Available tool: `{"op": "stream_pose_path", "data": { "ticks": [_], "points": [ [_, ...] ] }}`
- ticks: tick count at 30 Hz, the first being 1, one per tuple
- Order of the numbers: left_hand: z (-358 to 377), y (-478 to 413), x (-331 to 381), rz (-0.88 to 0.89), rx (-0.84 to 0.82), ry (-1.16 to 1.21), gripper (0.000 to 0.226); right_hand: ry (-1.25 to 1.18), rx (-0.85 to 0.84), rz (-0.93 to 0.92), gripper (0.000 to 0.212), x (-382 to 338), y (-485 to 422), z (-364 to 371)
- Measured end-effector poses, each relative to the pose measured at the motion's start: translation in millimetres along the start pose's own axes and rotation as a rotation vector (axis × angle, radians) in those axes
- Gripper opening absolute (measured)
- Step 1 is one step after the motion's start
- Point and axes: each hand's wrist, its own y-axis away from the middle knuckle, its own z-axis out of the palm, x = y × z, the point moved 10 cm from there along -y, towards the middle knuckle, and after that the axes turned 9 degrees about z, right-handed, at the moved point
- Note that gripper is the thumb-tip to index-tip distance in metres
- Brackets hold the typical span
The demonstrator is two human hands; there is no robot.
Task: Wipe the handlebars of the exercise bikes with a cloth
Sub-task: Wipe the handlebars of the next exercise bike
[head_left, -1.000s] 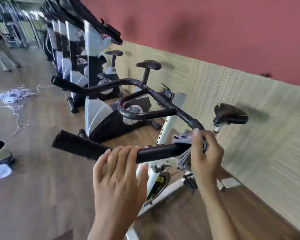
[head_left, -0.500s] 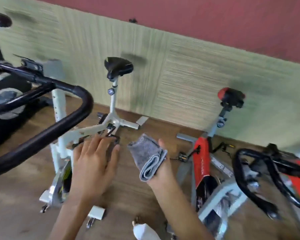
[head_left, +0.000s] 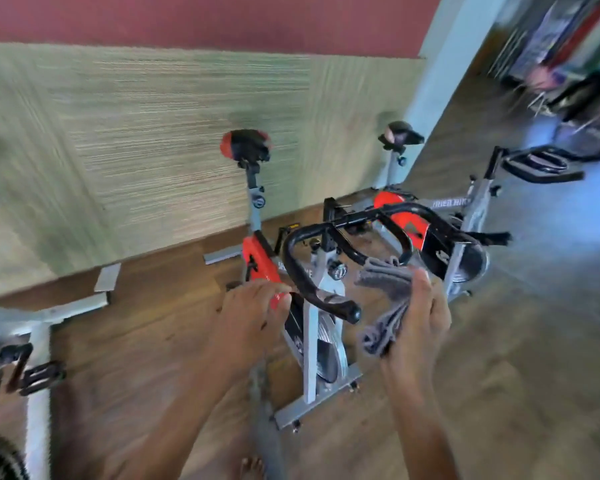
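A red and grey exercise bike (head_left: 257, 261) stands right in front of me, its black handlebar (head_left: 300, 271) looping toward me and ending in a rounded tip. My right hand (head_left: 421, 313) holds a folded grey cloth (head_left: 383, 299) just right of that tip, apart from the bar. My left hand (head_left: 253, 310) hovers palm down to the left of the handlebar, fingers loosely apart, holding nothing. The view is blurred by motion.
A second red bike (head_left: 465, 216) with its own black handlebar (head_left: 541, 166) stands further right. Part of a white bike (head_left: 32, 337) is at the left edge. A panelled wall (head_left: 136, 133) runs behind the bikes; wooden floor lies below.
I have turned right from the white bike to the red one. Both hands left the first handlebar; the right carried the cloth across and now hovers by the red bike's handlebar.
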Motion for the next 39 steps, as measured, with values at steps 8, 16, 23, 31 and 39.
{"op": "stream_pose_path", "data": {
  "ticks": [8, 16, 23, 31, 39],
  "points": [
    [97, -83, -11, 0.197, -0.340, -0.155, 0.055, 0.590, -0.034, -0.593, 0.027, 51, 14, 40],
    [117, -96, -22, 0.548, -0.338, -0.311, 0.041, 0.517, 0.229, -0.321, 0.027, 56, 4, 25],
    [109, -101, -19, 0.759, -0.276, -0.169, 0.041, 0.958, 0.380, -0.696, 0.014, 56, 34, 46],
    [113, -105, -24, 0.864, -0.327, -0.085, 0.034, 0.634, 0.713, 0.115, 0.035, 67, 27, 10],
    [104, -123, -33, 0.969, -0.304, 0.012, 0.037, 1.934, 0.611, -0.630, 0.017, 55, 35, 108]
  ]
}}
